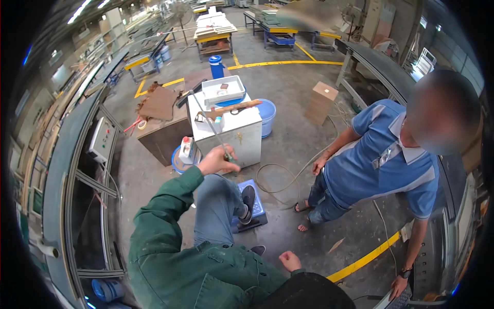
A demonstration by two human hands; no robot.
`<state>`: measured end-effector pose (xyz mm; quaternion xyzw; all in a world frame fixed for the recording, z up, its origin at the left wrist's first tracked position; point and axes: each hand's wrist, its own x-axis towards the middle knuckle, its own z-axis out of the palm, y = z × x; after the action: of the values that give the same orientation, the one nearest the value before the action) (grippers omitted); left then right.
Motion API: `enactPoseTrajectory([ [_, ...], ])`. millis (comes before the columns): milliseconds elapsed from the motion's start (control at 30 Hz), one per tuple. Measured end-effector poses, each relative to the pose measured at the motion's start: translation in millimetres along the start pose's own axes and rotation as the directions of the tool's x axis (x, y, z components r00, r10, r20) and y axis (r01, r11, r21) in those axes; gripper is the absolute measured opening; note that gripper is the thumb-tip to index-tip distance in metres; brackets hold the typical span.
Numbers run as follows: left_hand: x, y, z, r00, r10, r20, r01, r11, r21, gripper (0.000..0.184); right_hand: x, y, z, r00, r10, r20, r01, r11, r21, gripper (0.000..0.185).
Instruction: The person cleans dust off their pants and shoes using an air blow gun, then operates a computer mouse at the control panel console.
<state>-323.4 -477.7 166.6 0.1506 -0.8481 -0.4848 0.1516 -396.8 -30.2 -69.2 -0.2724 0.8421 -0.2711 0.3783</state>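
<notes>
My left hand (218, 160), at the end of a green sleeve, is closed around a long thin grey rod (210, 122). The rod slants up and away in front of a white-topped cabinet (249, 121). My raised knee is just below this hand. A white bottle with a red cap (187, 149) stands in a blue bucket to its left. Low beside my lap, my right hand (290, 261) has its fingers curled in; whatever they may hold is hidden. My foot rests on a blue crate (261, 210).
On the cabinet are a white tray (234, 88) and a wooden stick (239, 106). A blue bucket (266, 116) stands beside it. A co-worker in a blue shirt (383, 147) stands at the right. A hose (278, 190) loops across the floor near a cardboard box (322, 100).
</notes>
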Motion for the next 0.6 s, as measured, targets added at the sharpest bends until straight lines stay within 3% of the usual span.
enactPoseTrajectory([
  [67, 6.4, 0.5, 29.5, 0.988, -0.085, -0.133, 0.064, 0.986, -0.152, 0.033, 7.8, -32.7, -22.3, 0.963, -0.183, -0.198, 0.16, 0.979, -0.126, 0.034],
  [133, 5.2, 40.3, 62.5, 0.954, -0.268, -0.135, 0.206, 0.912, -0.354, 0.029, 14.2, -89.9, -53.4, 0.831, -0.404, -0.383, 0.323, 0.91, -0.26, 0.049],
  [167, 7.5, 38.8, 88.0, 0.964, -0.187, -0.19, 0.104, 0.921, -0.376, 0.029, 15.0, -122.2, -69.0, 0.738, -0.507, -0.446, 0.397, 0.86, -0.321, 0.058],
  [233, 5.7, 56.5, 133.9, 0.947, -0.252, -0.199, 0.136, 0.876, -0.464, 0.028, 4.4, -189.4, -93.9, 0.623, -0.544, -0.561, 0.422, 0.839, -0.345, 0.067],
  [267, 4.1, 59.6, 158.1, 0.944, -0.273, -0.187, 0.138, 0.837, -0.529, 0.03, 5.5, -205.9, -96.9, 0.627, -0.548, -0.553, 0.424, 0.836, -0.348, 0.067],
  [333, -5.0, 70.8, 200.7, 0.947, -0.31, -0.091, 0.168, 0.713, -0.68, 0.034, 6.4, -223.2, -98.7, 0.489, -0.542, -0.684, 0.355, 0.839, -0.411, 0.067],
  [433, -30.2, 72.4, 238.2, 0.882, -0.443, 0.162, 0.41, 0.55, -0.727, 0.036, 18.0, -198.9, -103.2, 0.45, -0.517, -0.728, 0.339, 0.853, -0.397, 0.065],
  [500, -43.6, 67.6, 250.3, 0.848, -0.415, 0.329, 0.508, 0.465, -0.725, 0.041, 22.3, -169.4, -102.3, 0.476, -0.455, -0.753, 0.289, 0.889, -0.356, 0.055],
  [533, -47.3, 67.8, 247.6, 0.847, -0.414, 0.333, 0.511, 0.464, -0.724, 0.041, 17.8, -160.5, -108.0, 0.491, -0.465, -0.736, 0.305, 0.884, -0.355, 0.049],
  [567, -52.0, 68.3, 240.7, 0.806, -0.234, 0.543, 0.575, 0.523, -0.629, 0.04, 15.4, -151.0, -114.6, 0.505, -0.474, -0.721, 0.322, 0.879, -0.353, 0.042],
  [600, -58.8, 69.0, 233.8, 0.685, -0.057, 0.726, 0.608, 0.594, -0.527, 0.041, 13.6, -136.4, -123.5, 0.537, -0.461, -0.706, 0.34, 0.884, -0.319, 0.039],
])
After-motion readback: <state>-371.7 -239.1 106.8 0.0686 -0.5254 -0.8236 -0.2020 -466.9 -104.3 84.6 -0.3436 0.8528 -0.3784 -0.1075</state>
